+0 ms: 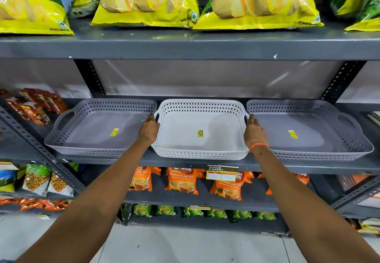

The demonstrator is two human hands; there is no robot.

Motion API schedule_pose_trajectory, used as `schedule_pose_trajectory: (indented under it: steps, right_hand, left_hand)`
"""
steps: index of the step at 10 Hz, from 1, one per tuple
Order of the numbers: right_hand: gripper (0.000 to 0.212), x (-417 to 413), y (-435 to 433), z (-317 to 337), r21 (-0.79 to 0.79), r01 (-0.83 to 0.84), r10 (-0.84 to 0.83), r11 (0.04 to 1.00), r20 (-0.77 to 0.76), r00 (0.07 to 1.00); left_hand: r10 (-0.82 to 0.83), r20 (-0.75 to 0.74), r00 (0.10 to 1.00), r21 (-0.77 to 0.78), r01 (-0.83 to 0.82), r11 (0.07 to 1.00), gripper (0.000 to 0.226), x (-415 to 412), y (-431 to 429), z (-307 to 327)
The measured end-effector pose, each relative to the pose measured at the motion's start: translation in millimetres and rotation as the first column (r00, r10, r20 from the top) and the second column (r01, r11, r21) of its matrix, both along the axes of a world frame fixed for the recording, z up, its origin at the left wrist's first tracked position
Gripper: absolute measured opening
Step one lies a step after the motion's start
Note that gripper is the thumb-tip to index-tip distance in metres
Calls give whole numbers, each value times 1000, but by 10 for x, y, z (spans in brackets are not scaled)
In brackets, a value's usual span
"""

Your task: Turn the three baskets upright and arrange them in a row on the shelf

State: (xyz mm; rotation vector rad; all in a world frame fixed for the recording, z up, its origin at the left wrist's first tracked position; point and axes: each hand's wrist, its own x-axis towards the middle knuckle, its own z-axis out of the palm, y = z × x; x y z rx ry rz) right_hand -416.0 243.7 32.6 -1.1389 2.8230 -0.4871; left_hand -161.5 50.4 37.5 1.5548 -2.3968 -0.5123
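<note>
Left hand (148, 128) is lying along the left side of the white basket (200, 131), fingers reaching up to its left handle; whether they are curling round the handle or only pressing against it cannot be told. Right hand (254, 131) is mirroring this on the basket's right side, fingers extended toward the right handle, grip likewise unclear. An orange band (258, 146) is circling the right wrist.

White basket is sitting upright, open side up, in the middle of the grey shelf (185, 162), its front edge slightly overhanging the shelf lip. Left grey basket (98, 129) is sitting upright just beside it, rims nearly touching behind the left hand. Right grey basket (308, 131) is sitting upright on the other side, equally close. All three are forming a row. Each is carrying a small yellow sticker on its floor.

Chip bags (146, 1), yellow and green, are lining the shelf above. Orange tea packs (182, 181) are standing on the shelf below, with a price tag (221, 175) hanging from the shelf edge in front of them. Red packets (35, 106) are lying on the neighbouring shelf at left.
</note>
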Motion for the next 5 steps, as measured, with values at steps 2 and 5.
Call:
schedule_pose_trajectory:
  steps: [2,5]
  right_hand:
    - [57,77,43,143,9,-6,6,1000,-19,1000]
    - [25,934,647,2038,271,-443,431,854,108,896]
  left_hand:
    - [-9,295,955,-108,42,993,62,-78,359,273]
    - [-513,306,802,-8,540,841,21,-333,1459,1840]
